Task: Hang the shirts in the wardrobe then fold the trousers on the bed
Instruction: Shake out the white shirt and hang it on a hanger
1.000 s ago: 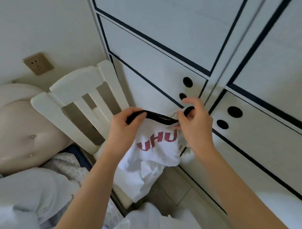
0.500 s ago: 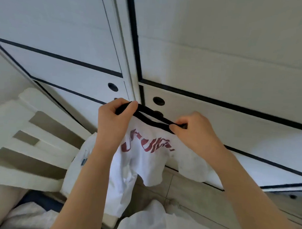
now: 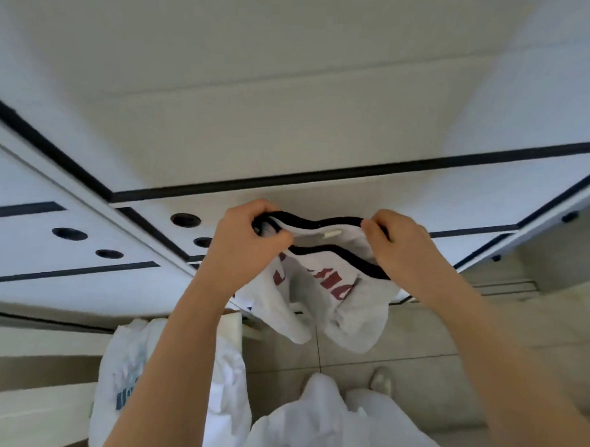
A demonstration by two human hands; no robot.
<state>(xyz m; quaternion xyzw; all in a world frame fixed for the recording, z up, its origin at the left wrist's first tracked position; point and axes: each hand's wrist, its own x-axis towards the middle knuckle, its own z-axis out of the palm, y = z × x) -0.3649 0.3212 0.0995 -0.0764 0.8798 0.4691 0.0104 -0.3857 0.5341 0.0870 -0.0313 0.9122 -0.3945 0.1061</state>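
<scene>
In front of the wardrobe [image 3: 290,139]: my shirt [image 3: 321,281] hangs above the floor.
Left hand [image 3: 249,245]: grips the black collar [image 3: 320,221].
Right hand [image 3: 399,250]: grips it too, a little apart.
Worry: the wardrobe looks shut; opening it could make me drop the shirt.

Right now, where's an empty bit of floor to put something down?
Bare tiles right of the right arm, along the wardrobe base; a smaller patch under the held shirt. The left is crowded: a white garment drapes there.
</scene>
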